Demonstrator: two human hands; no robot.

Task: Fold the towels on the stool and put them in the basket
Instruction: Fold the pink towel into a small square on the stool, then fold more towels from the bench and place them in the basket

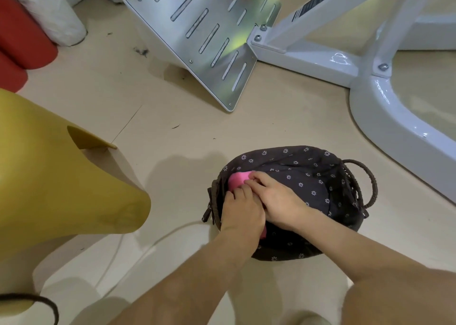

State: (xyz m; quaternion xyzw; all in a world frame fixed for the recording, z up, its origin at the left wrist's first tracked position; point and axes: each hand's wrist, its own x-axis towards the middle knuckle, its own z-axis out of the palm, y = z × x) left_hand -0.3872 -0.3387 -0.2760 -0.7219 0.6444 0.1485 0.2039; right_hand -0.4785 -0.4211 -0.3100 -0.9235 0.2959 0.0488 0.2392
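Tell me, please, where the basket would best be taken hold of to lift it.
Probably the basket lifts best by its two loops. The right-end handle arches clear of the rim, so fingers can hook through it from the right; the left-end handle hangs outside the wall, reachable from the left. The fabric-lined walls look a poorer grip.

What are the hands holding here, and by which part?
Both the left hand and right hand hold a pink towel inside the dark floral-lined basket, fingers curled over its far end; most of it is hidden beneath them.
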